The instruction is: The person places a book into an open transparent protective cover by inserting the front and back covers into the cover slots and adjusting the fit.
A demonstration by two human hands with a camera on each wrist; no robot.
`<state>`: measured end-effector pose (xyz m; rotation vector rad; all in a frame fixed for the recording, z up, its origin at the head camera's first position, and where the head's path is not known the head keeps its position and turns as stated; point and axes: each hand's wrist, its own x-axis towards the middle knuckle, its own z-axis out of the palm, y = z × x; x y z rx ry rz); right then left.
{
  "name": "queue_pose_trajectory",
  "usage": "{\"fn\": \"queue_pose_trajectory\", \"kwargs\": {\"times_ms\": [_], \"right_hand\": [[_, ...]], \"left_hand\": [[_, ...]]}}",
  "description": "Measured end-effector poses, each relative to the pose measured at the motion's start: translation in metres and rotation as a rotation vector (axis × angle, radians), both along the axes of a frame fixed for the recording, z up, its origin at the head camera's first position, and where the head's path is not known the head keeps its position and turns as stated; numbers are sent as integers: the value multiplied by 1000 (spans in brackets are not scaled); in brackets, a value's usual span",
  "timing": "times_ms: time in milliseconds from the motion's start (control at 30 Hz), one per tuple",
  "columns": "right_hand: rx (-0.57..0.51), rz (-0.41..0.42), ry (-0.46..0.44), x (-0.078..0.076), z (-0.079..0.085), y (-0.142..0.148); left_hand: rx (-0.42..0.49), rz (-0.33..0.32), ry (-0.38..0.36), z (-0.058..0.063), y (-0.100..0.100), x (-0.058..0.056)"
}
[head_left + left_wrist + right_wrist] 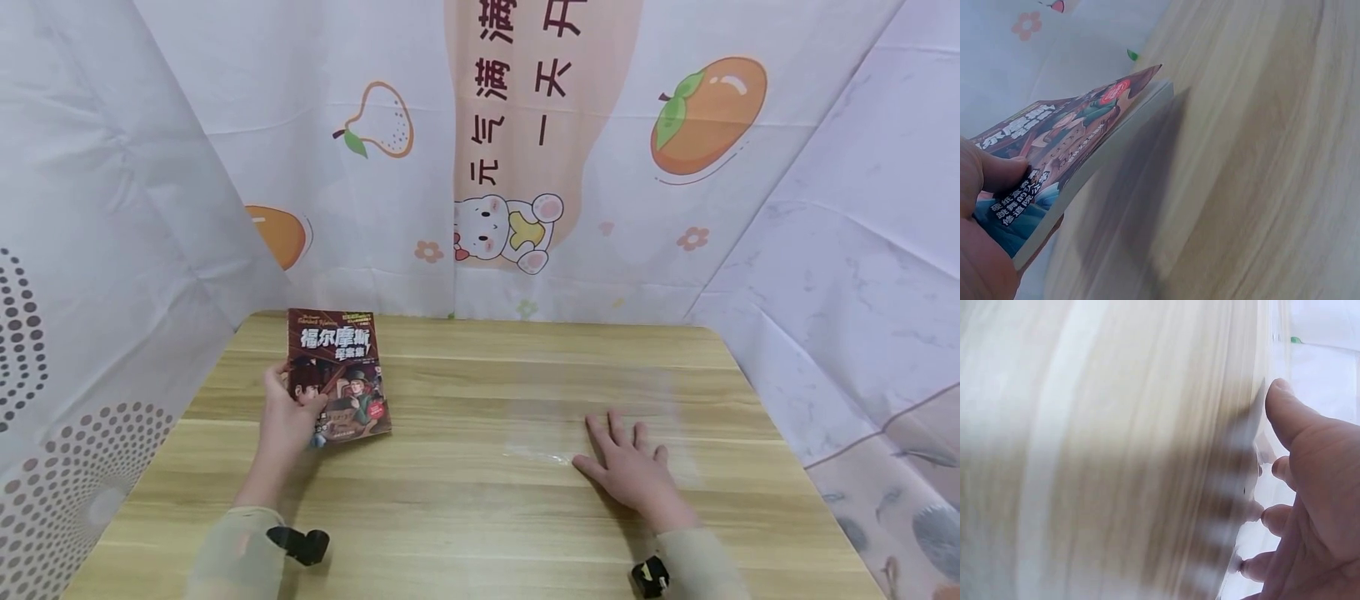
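My left hand (287,417) grips a paperback book (337,383) by its left edge, thumb across the cover. The dark red cover carries large white Chinese characters and cartoon figures. In the left wrist view the book (1079,131) is tilted above the tabletop, its page edges showing and a shadow beneath. My right hand (633,475) has its fingers spread over the near part of a clear plastic sheet (555,400) on the table. In the right wrist view the fingertips of the right hand (1329,487) appear to touch the sheet; blur hides the exact contact.
The wood-grain table (450,517) fills the lower middle. Behind it hangs a white curtain (420,192) with fruit and a cartoon bear, and more patterned cloth hangs at both sides. Small black devices (303,546) sit at both wrists.
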<state>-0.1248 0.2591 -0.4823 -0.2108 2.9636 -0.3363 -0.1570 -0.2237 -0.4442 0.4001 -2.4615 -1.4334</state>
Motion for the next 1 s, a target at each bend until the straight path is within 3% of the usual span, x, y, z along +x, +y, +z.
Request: {"fn": "queue_pose_trajectory", "kwargs": {"times_ms": [167, 533, 1000], "right_hand": [[13, 13, 21, 0, -1, -6], [31, 56, 45, 1, 2, -21], [39, 97, 54, 6, 7, -38]], "left_hand": [[60, -32, 10, 5, 7, -2], [293, -76, 11, 14, 21, -4], [271, -115, -2, 19, 36, -4]]}}
